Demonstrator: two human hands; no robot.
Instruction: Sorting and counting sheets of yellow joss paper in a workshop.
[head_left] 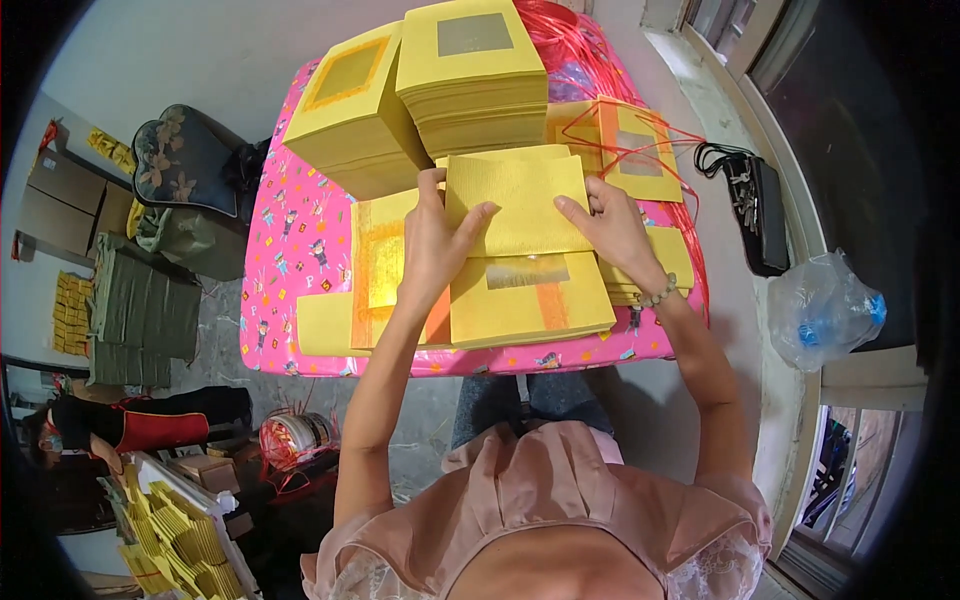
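Note:
Between my two hands is a stack of plain yellow paper sheets. My left hand grips its left edge, thumb on top and fingers at the side. My right hand grips the right edge the same way, a beaded bracelet on its wrist. Below the held stack, partly hidden by it, lies a yellow paper bundle with a silver patch and an orange band. To its left is yellow paper with a gold foil square framed in orange. More yellow sheets lie beside my right wrist.
Two tall yellow paper stacks stand at the back of the pink patterned table cover. Red plastic strips spill over the far right. On the right ledge are a black case with keys and a clear plastic bag. Another person is at lower left.

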